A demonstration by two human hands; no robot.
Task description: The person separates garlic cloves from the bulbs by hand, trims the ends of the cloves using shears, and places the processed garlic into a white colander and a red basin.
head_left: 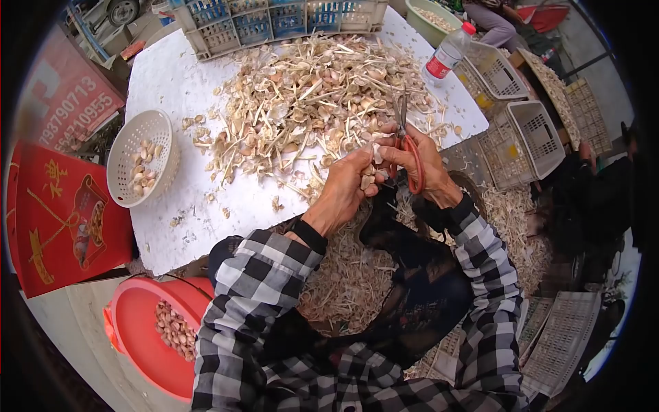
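Head view: we hold garlic cloves [366,181] in our left hand [338,184] near the table [195,237] edge, our right hand [435,163] gripping scissors [418,170], apparently separating cloves, which calls for steady, opposed fingertips.

The white flat rectangular counter [199,240] carries a broad heap of pale garlic stalks, papery skins and pinkish cloves [309,103]. A round off-white perforated plastic basket [118,184] holding pinkish-white garlic cloves [144,168], a blue and grey slatted plastic crate [274,24] and a clear red-capped plastic bottle [447,56] with a red label also sit on it.
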